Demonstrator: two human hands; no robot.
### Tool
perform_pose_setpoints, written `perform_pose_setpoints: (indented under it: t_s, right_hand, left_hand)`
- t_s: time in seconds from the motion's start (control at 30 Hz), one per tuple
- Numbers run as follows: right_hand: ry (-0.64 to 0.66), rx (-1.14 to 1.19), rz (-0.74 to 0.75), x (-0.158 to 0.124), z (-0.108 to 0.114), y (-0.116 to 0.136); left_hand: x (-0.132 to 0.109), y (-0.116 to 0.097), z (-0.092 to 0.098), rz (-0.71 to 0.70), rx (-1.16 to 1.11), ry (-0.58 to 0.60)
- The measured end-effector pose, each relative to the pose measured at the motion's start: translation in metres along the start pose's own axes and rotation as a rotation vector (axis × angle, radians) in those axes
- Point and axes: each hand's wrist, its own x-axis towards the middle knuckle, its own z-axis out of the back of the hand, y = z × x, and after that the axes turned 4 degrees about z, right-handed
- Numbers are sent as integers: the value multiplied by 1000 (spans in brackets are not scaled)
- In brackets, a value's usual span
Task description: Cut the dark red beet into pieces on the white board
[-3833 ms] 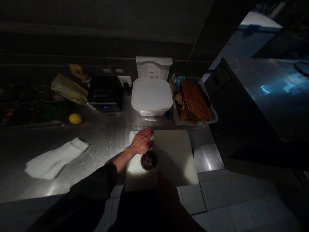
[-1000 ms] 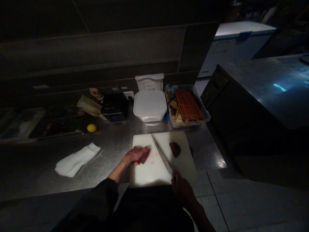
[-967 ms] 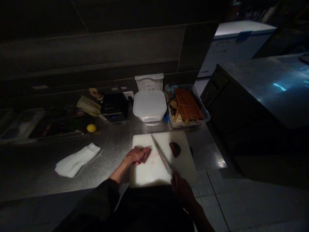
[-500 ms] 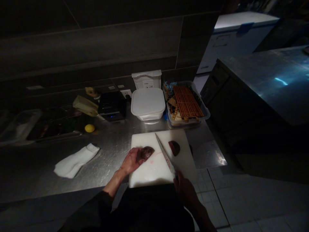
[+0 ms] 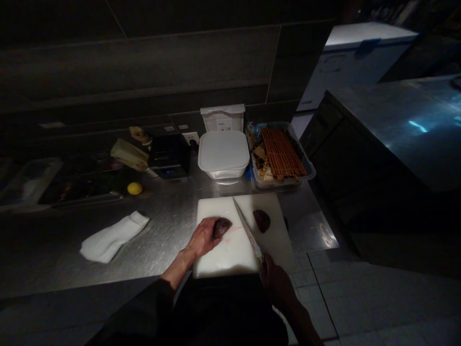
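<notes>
A white cutting board (image 5: 230, 259) lies on the steel counter, with faint pink stains on its surface. My left hand (image 5: 204, 237) is closed around a dark purple-red piece of beetroot (image 5: 222, 227) with pale rings, resting on the board's left half. In my right hand (image 5: 272, 275) is the handle of a long kitchen knife (image 5: 247, 227). Its blade lies slantwise over the middle of the board, tip toward the wall and apart from both pieces. To the right of the blade sits a second beetroot piece (image 5: 261, 220), dark and wedge-shaped.
Behind the board stand a lidded white tub (image 5: 224, 151) and a clear bin (image 5: 309, 172) holding a slatted brown mat (image 5: 284, 153). Leftward are a folded white cloth (image 5: 111, 239), a lemon (image 5: 135, 188) and a black device (image 5: 168, 158). The counter's right edge (image 5: 326, 226) is close.
The view has shifted slightly. My left hand has turned a little over the beetroot, its fingers covering the piece's left side. The knife and the other piece keep their places on the board.
</notes>
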Motion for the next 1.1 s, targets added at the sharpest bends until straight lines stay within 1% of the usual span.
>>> perform_pose_setpoints:
  t_s: [0.13,0.2,0.33,0.4,0.53,0.63,0.83,1.0,1.1]
  right_hand:
    - [-12,-18,19,0,0,1]
    - [-22,-34,51,-2,0,3]
    - [-23,-79,142,-11,-2,17]
    - [-3,-114,175,-13,-6,26]
    - [45,-207,182,-13,-14,42]
    - [76,-264,177,-10,-15,49]
    - [125,-328,181,-7,-6,59]
    - [147,-375,183,-6,6,65]
    - [158,-390,182,-6,9,66]
  left_hand:
    - [-3,1,-2,-60,-26,47]
    - [-7,1,-3,-62,-46,40]
    - [-17,-3,-5,56,-117,-52]
    - [-21,-6,-7,98,-141,-72]
    - [-23,-9,-10,138,-146,-97]
    - [-24,-8,-13,148,-152,-113]
    - [-26,-6,-18,151,-161,-133]
    - [-26,-7,-18,144,-158,-121]
    - [-25,-7,-18,145,-155,-113]
